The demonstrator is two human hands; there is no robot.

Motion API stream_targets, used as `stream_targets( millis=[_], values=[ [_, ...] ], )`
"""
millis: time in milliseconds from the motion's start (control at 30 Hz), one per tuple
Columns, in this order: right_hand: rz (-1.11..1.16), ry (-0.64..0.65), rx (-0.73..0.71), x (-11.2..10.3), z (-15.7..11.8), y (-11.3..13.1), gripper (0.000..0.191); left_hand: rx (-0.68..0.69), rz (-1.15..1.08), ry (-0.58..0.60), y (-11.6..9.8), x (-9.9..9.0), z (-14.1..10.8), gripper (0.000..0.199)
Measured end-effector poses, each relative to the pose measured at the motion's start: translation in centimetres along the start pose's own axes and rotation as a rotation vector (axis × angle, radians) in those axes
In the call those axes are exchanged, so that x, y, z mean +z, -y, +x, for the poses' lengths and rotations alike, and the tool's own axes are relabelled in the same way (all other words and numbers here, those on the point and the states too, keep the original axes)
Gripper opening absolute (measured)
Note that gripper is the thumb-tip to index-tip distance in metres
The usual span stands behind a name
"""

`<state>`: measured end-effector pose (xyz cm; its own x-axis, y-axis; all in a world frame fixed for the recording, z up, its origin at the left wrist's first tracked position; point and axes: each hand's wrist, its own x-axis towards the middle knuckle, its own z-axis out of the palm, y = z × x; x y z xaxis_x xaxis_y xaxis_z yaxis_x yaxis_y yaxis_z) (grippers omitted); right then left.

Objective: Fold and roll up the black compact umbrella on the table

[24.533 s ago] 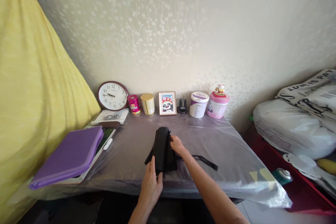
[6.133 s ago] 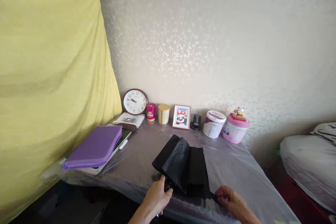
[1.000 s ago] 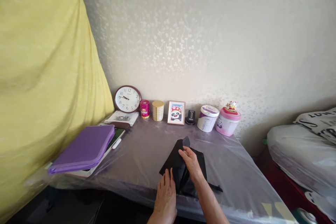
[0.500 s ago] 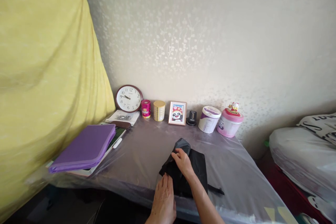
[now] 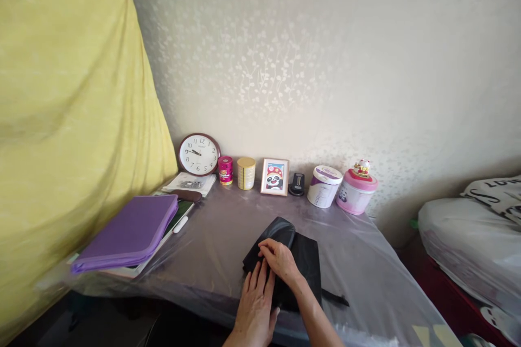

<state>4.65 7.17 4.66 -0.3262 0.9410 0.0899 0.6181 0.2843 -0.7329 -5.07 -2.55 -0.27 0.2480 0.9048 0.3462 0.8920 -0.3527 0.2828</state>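
Note:
A black, smooth folded cloth item [image 5: 307,255] lies near the table's front edge, one part folded over toward the left. A thin black strap sticks out at its right side. My left hand [image 5: 257,295] rests flat on the lower left of the fabric, fingers stretched out. Just above it, my right hand [image 5: 281,261] has its fingers curled and pinched on the folded-over part. Both hands partly cover the cloth, so its exact kind does not show.
Clear plastic covers the table [image 5: 215,238]. A purple folder [image 5: 126,233] lies on books at left. Along the wall stand a clock [image 5: 199,154], several tins, a picture frame [image 5: 275,176] and a pink-lidded tub [image 5: 356,195]. A yellow curtain [image 5: 77,119] hangs at left.
My left hand has moved up onto the fabric with its fingers more spread. My right hand has shifted slightly left and down, and the folded-over part lies flatter and wider.

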Motion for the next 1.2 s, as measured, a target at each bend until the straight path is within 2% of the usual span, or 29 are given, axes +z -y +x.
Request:
stream_targets(
  millis=[167, 267, 367, 467, 667, 800, 933, 1033, 1200],
  values=[
    [-0.011, -0.019, -0.213, -0.3, -1.6, -0.2, 0.024, -0.074, -0.055, 0.166, 0.5, 1.9, -0.3, 0.076],
    [-0.028, -0.041, -0.377, -0.5, -2.2, -0.8, 0.026, -0.083, -0.074, 0.212, 0.4, 2.4, -0.2, 0.088],
    [-0.096, -0.025, -0.472, -0.7, -1.5, -1.7, 0.031, -0.101, -0.074, 0.233, 0.4, 2.9, -0.1, 0.098],
    [-0.176, -0.033, -0.491, -0.9, 0.0, -2.8, 0.031, -0.111, -0.064, 0.240, 0.5, 3.1, -0.1, 0.099],
    [-0.316, -0.065, -0.467, -1.6, 3.1, -4.4, 0.028, -0.158, -0.039, 0.278, 0.0, 2.5, 0.1, 0.096],
    [-0.416, -0.063, -0.399, -2.4, 5.0, -5.1, 0.031, -0.222, -0.038, 0.389, -0.4, 1.5, 0.5, 0.099],
    [-0.450, -0.062, -0.209, -3.0, 6.7, -5.6, 0.030, -0.278, -0.009, 0.465, -0.8, 0.8, 0.9, 0.103],
    [-0.442, -0.111, -0.086, -3.3, 7.6, -6.2, 0.029, -0.303, 0.011, 0.498, -1.2, 0.3, 1.3, 0.104],
    [-0.433, -0.261, 0.051, -4.8, 6.7, -7.4, 0.031, -0.306, 0.040, 0.529, -2.0, -1.2, 1.6, 0.108]
  ],
)
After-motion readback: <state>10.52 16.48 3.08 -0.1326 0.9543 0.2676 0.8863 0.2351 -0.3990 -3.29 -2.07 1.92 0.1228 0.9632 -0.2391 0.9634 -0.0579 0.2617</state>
